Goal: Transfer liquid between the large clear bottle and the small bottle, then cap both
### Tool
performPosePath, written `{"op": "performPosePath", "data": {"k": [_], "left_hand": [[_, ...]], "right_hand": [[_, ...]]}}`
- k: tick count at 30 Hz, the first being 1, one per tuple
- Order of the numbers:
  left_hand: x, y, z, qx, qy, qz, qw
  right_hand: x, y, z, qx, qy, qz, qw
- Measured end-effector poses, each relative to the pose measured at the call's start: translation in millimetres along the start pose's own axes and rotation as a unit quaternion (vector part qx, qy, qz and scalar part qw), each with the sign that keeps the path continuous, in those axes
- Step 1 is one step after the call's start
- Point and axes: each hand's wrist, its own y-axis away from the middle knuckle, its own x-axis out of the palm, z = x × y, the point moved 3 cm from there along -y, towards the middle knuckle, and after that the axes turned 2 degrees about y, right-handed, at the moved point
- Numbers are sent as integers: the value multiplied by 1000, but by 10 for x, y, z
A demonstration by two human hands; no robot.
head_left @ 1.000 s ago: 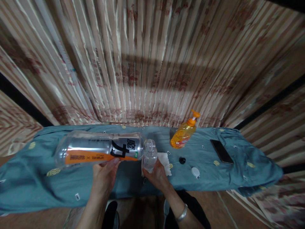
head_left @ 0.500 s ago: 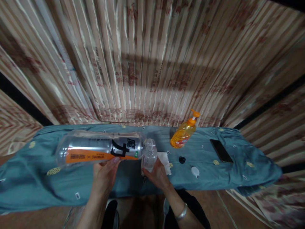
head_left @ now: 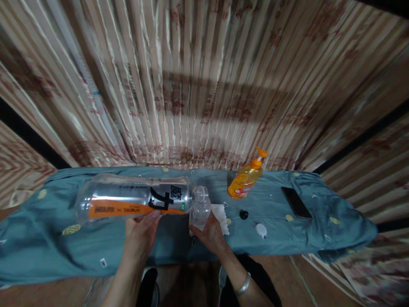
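Observation:
A large clear plastic drink bottle [head_left: 134,198] with a silver and orange label lies tipped almost level, its neck end to the right. My left hand [head_left: 143,228] is closed around it from below. Close against its neck stands a small clear bottle [head_left: 200,209], which my right hand [head_left: 209,232] grips low on its near side. The two mouths meet or nearly meet; whether they touch I cannot tell. Under and beside the small bottle lies a white tissue [head_left: 221,215]. No liquid can be made out between the bottles.
A pump bottle [head_left: 244,181] of orange liquid stands behind, to the right. A black cap [head_left: 243,214], a white round lid [head_left: 261,230] and a dark phone [head_left: 296,202] lie on the teal cloth [head_left: 172,243]. A patterned curtain [head_left: 198,85] hangs behind the table.

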Motion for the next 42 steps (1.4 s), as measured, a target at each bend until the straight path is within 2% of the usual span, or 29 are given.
{"op": "performPosePath", "data": {"k": [7, 13, 26, 36, 42], "left_hand": [[0, -7, 3, 9, 3, 3, 1000], [-12, 0, 6, 13, 0, 8, 1000], [34, 18, -15, 9, -4, 8, 1000], [-14, -13, 11, 10, 8, 5, 1000], [31, 6, -12, 8, 2, 2, 1000]], "right_hand": [[-3, -2, 19, -17, 0, -6, 1000], [21, -4, 0, 5, 1, 5, 1000], [5, -8, 28, -2, -10, 2, 1000], [-10, -13, 38, -2, -11, 5, 1000], [-3, -17, 48, -1, -8, 0, 1000]]}}
